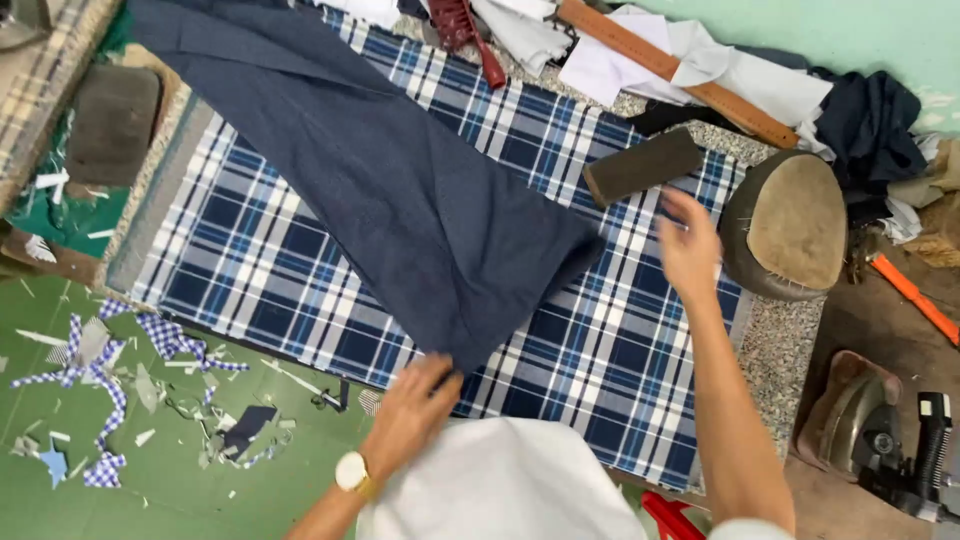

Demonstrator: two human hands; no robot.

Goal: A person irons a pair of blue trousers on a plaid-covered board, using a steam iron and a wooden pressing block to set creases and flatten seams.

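I see the navy cloth (400, 190) lying slantwise across the plaid cover (250, 260); pinned only at its near corner, it could skew or wrinkle. My left hand (410, 410) pinches that corner, while my right hand (688, 245) hovers open near the block (642, 165), which it could knock.

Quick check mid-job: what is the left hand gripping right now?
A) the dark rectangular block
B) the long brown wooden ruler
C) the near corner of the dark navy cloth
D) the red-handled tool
C: the left hand, with a wristwatch, pinches the near corner of the dark navy cloth lying on the blue-and-white plaid cover; the right hand is bare.
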